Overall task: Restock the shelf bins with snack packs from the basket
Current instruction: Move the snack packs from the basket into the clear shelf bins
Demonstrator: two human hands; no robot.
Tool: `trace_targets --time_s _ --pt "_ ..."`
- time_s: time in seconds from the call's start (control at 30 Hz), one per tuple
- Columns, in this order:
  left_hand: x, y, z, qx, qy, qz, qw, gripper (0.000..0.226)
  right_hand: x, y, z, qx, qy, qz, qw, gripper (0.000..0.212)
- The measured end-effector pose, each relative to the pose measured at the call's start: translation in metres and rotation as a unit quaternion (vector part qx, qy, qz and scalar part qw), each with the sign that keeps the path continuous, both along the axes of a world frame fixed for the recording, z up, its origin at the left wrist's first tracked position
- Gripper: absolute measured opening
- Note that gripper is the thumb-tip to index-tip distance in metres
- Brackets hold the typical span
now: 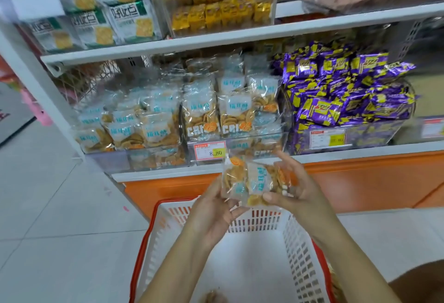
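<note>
both hands meet at the centre of the frame above the white basket [300, 254], holding a small bunch of clear snack packs [252, 180]. the left hand [213, 213] grips it from below and the right hand [298, 189] curls its fingers round the right side. the bunch sits just under the clear shelf bin [264, 146] of matching packs, likely being squared up for loading.

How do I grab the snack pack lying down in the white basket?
Reach straight down from above: the basket walls fence the snack pack in on every side. It seems to lie flat on the bottom, so pinching an edge is probably easiest.
</note>
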State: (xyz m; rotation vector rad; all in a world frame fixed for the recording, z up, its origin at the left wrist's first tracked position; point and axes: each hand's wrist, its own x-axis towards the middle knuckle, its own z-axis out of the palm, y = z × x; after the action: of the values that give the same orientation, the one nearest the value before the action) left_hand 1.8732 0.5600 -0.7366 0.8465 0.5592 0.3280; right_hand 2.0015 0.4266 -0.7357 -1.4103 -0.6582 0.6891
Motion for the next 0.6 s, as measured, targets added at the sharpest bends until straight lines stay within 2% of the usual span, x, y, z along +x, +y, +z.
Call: trace_targets --time_s 0.07,0.17,0.23,0.37,0.43,0.5,0.6 --pt "0.000 -0.003 0.010 0.052 -0.002 -0.017 0.999 0.060 -0.002 0.001 0.003 -0.026 -0.021 -0.013 0.999 0.075" --pt "0.000 -0.003 0.017 0.185 -0.004 -0.081 0.979 0.072 -0.004 0.000 0.008 -0.026 -0.028 -0.027 0.999 0.057" --pt "0.001 -0.004 0.024 0.248 0.018 -0.101 0.963 0.065 -0.004 -0.003 0.013 -0.017 -0.017 -0.015 1.000 0.046" --pt "0.005 -0.003 0.039 0.277 0.051 -0.089 0.955 0.044 -0.007 -0.009 0.025 -0.030 -0.067 0.007 0.997 0.034" --pt "0.006 -0.001 0.046 0.321 0.073 -0.083 0.941 0.039 -0.005 -0.013 0.031 -0.032 -0.085 0.002 0.996 0.030" --pt "0.006 0.005 0.054 0.390 0.113 -0.075 0.911 0.034 0.004 -0.018 0.034 -0.052 -0.147 -0.016 0.988 0.023" --pt "0.006 0.015 0.067 0.445 0.156 -0.117 0.874 0.024 0.022 -0.021 0.043 -0.072 -0.235 0.004 0.969 0.027"
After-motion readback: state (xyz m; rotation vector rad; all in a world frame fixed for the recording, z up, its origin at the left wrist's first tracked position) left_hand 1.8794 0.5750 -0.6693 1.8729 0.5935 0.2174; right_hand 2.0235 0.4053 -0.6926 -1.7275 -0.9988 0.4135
